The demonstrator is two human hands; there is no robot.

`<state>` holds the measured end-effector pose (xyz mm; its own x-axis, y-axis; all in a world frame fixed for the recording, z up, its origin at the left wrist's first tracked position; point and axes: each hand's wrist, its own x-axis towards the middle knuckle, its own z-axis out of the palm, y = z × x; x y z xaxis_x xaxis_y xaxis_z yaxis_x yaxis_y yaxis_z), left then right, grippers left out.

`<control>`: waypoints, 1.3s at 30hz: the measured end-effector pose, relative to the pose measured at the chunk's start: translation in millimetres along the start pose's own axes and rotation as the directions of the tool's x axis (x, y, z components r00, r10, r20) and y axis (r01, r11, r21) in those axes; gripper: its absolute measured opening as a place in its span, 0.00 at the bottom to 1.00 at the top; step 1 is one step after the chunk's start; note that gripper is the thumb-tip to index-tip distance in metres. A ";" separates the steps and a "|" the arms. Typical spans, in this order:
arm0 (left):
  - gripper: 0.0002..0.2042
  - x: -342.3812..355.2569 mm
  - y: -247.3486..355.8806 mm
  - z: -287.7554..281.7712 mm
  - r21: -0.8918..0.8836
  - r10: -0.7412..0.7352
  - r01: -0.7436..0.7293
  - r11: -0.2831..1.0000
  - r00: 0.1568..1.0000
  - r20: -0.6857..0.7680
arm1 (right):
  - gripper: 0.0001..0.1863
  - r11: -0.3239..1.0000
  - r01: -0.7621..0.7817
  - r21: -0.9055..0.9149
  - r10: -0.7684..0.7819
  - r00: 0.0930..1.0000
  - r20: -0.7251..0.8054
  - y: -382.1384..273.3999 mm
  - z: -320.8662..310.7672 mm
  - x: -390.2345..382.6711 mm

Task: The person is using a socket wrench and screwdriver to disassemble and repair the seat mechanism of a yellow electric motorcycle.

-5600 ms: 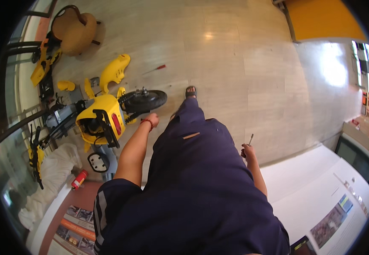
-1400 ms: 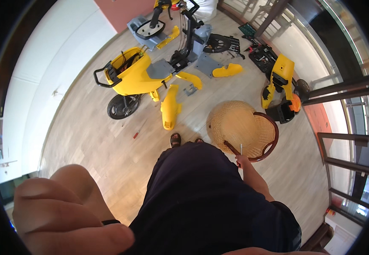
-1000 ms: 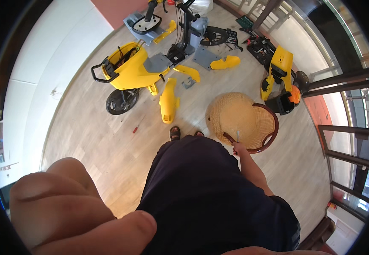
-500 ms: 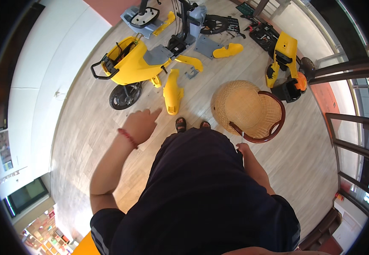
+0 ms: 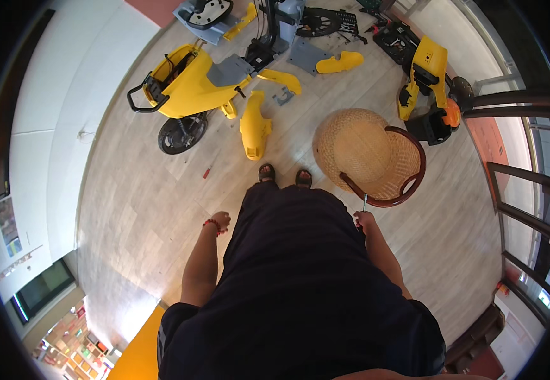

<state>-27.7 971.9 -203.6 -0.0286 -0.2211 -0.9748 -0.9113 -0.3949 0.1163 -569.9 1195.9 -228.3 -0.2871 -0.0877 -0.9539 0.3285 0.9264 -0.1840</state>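
My left hand point(image 5: 222, 221), with a red beaded bracelet at the wrist, hangs beside my left thigh. Its fingers are loosely curled and nothing shows in them. On my right, my right hand point(image 5: 364, 220) is closed around what looks like a screwdriver point(image 5: 365, 202); only a thin metal shaft sticks up from the fist and the handle is hidden. Just beyond that hand stands a woven rattan chair point(image 5: 362, 151) with a dark wooden arm. A small red-handled screwdriver point(image 5: 207, 171) lies on the floor ahead of my left hand.
Ahead, a partly dismantled yellow scooter point(image 5: 196, 88) stands near a loose yellow panel point(image 5: 254, 126) and another yellow piece point(image 5: 340, 62). A black tool case point(image 5: 396, 42) and a yellow body part point(image 5: 429, 63) are at far right, by a black box point(image 5: 428, 128).
My left hand has drawn back from its pointing reach to my side, its fingers curling. The red-handled screwdriver on the floor has come into sight. My right hand keeps its grip.
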 end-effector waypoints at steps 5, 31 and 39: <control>0.21 -17.0 6.0 24.3 -0.204 -0.065 0.055 0.977 0.997 -0.041 | 0.07 0.994 -0.103 -0.038 0.101 0.993 -0.058 2.8 -22.0 5.5; 0.20 102.2 240.8 -236.6 -0.473 0.198 -0.202 0.857 0.978 -0.059 | 0.10 0.997 0.029 -0.072 -0.042 0.983 -0.179 -259.0 16.0 -16.8; 0.18 90.8 255.0 -200.8 -0.420 0.173 -0.158 0.894 0.985 -0.003 | 0.14 0.977 0.215 -0.003 -0.214 0.969 -0.125 -383.9 7.2 9.3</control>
<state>-180.2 672.1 -224.2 -0.1841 -0.2888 -0.9395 -0.6378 -0.6922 0.3378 -692.2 836.8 -168.2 -0.4604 -0.2373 -0.8554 0.2564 0.8870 -0.3841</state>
